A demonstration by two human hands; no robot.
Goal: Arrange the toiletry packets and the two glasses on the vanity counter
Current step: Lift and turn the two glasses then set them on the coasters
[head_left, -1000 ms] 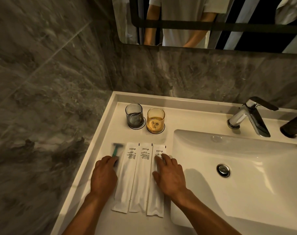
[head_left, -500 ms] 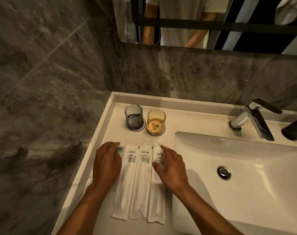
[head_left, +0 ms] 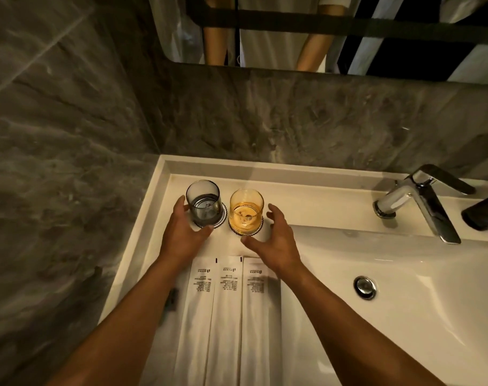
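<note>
At far left, grey marble wall (head_left: pixel 56 190) meeting white vanity counter (head_left: pixel 307 196) rim. Next, left hand (head_left: pixel 181 235) wrapped round grey glass (head_left: pixel 203 201), thumb at near base, fingers on its left side; glass upright on a round coaster (head_left: pixel 222 221) near back-left corner. Just right, amber glass (head_left: pixel 246 211) upright on its own coaster, close beside the grey one, apparently not touching. Right hand (head_left: pixel 273 240) spread wide beside amber glass, thumb just near its base, fingers curled at its right side; contact unclear, nothing gripped. Below hands, three white toiletry packets (head_left: pixel 226 310) lying flat, side by side, long edges touching, printed ends toward glasses. Dark item partly hidden under left forearm, beside leftmost packet. Further right, sink basin (head_left: pixel 418 316) with metal drain (head_left: pixel 365 286), chrome faucet (head_left: pixel 421 199) behind it, dark object (head_left: pixel 482 213) at right edge.
</note>
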